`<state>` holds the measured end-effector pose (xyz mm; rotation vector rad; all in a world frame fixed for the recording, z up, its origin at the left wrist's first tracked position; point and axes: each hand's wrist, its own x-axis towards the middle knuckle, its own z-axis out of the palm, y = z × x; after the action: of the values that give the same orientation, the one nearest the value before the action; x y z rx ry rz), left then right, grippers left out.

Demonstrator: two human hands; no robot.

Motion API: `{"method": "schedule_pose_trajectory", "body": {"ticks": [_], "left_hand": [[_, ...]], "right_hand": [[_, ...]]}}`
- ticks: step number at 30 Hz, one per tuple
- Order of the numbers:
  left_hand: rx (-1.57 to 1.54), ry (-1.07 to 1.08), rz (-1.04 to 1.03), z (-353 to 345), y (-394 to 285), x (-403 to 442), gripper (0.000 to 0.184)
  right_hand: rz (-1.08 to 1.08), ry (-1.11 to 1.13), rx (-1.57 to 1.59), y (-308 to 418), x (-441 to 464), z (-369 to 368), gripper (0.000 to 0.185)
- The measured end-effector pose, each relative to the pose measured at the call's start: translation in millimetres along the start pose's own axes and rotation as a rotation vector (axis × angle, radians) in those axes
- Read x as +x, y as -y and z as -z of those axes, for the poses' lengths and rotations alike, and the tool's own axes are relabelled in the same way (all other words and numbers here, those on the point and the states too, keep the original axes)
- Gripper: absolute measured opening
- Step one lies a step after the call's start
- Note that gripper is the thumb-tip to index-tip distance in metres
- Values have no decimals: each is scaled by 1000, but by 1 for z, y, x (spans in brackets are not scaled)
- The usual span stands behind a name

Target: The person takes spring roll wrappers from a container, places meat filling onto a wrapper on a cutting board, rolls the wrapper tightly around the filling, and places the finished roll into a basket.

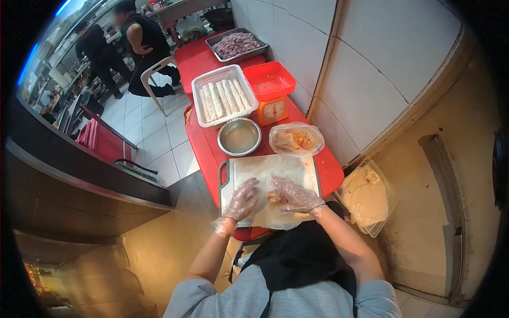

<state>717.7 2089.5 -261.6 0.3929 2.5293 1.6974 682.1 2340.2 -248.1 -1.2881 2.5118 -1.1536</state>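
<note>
A thin pale wrapper sheet [265, 169] lies over the white cutting board [227, 200] at the table's near end. On the sheet sits a small mound of minced filling [275, 198]. My right hand [295, 196], in a clear plastic glove, touches the filling's right side, its fingers spread. Also gloved, my left hand [243, 200] rests at the sheet's left part with fingers apart and holds nothing. Beyond the board stand a metal bowl of cloudy liquid [239, 137] and a plastic bag with orange-red shreds [297, 140].
Several white rolls lie in a white basket [200, 117]. Behind are an orange scale [273, 111], a red tray [269, 80] and a metal tray of minced meat [236, 45]. A plastic container [367, 199] is at right. Two people are at the upper left.
</note>
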Motion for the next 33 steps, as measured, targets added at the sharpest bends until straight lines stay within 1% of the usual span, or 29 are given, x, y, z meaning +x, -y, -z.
{"method": "schedule_pose_trajectory", "body": {"ticks": [1,2,4,5,7,8,10,13,16,17,19,20,21,22,23,25,27,29,31,32,33], "left_hand": [[137,-5,-136,-5,-3,-1,58],[177,4,-164,-13,-9,0,59],[257,25,-219,-36,-21,1,62],[188,44,-213,-45,-16,1,61],[50,80,-197,-61,1,1,60],[81,35,-242,-66,8,1,59],[146,-51,-332,-70,17,-2,58],[53,-52,-257,-67,15,-4,54],[-73,-70,-155,-65,-7,-7,47],[-6,-20,-188,-65,-4,-5,47],[135,85,-251,-63,9,-2,47],[-251,77,-65,-71,26,-5,47],[-634,63,124,-83,48,-9,48],[-642,50,163,-82,47,-11,48],[-652,35,202,-76,33,-11,48],[70,12,-27,-53,1,-16,47],[196,-164,-216,-46,-4,-9,44],[245,-154,-292,-45,2,-12,48],[215,42,-267,-44,21,-15,59],[213,68,-249,-43,27,-17,60],[210,94,-229,-41,32,-21,61]], "right_hand": [[-36,54,2,2,-2,1,65],[-72,108,5,1,-4,-1,66],[-197,73,244,-10,-11,-23,54],[-260,56,363,-16,-12,-36,48],[-228,36,569,-31,-12,-47,34],[-211,28,672,-29,-7,-47,28],[106,47,169,-31,-7,-32,30],[121,38,-132,-29,-19,-17,36],[-480,-230,596,-10,-37,-8,47],[-557,-212,670,-8,-37,-4,52],[-431,-104,419,-22,-39,-18,57],[-364,-50,294,-28,-39,-24,59],[-331,-16,286,-29,-38,-23,52],[-298,16,277,-31,-36,-19,46],[-266,49,267,-30,-35,-15,42],[-116,-182,1,-20,-30,-15,33],[-22,-306,-156,-6,-20,-13,27],[-24,-296,-155,1,-13,-20,24],[-93,-225,-87,-3,-10,-36,24],[-144,-174,-37,-10,-11,-47,25],[-131,-195,-10,-17,-14,-56,25]]}}
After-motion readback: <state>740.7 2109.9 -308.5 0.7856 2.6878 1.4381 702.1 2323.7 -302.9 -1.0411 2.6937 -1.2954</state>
